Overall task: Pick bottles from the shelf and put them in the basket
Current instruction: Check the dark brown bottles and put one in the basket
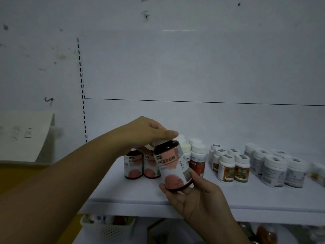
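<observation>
Two grips share one bottle [173, 166], held nearly upright just in front of the shelf [123, 191] edge. The right grip [197, 196] curls round its base and the left grip [147, 132] curls over its lid. It has a dark body and a pink-and-white label. The basket [107, 229] sits below, leftward.

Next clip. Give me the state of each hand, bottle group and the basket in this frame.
Held bottle: capped, tilted, lifted off the shelf.
Left hand: grips its cap.
Right hand: holds its base.
Dark bottles: two, upright on shelf.
White-capped bottles: upright on shelf, untouched.
Basket: below shelf, holds blurred items.
</observation>
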